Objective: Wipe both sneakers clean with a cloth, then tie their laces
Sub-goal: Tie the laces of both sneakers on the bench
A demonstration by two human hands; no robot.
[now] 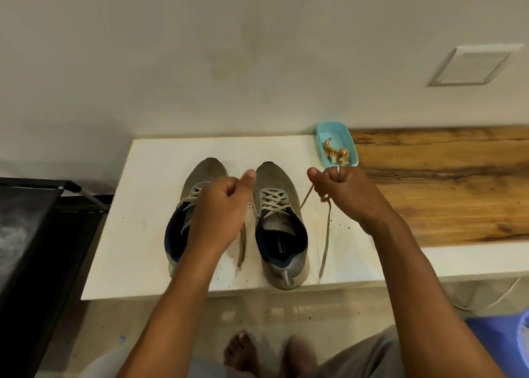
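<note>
Tying right sneaker (282,223), near counter's (148,234) front edge: both fists (221,205) (342,190) clenched round lace ends (326,243), pulled apart; crossing next.

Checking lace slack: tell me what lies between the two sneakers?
In the head view, one loose lace end hangs from the left hand, over the white board.
</note>
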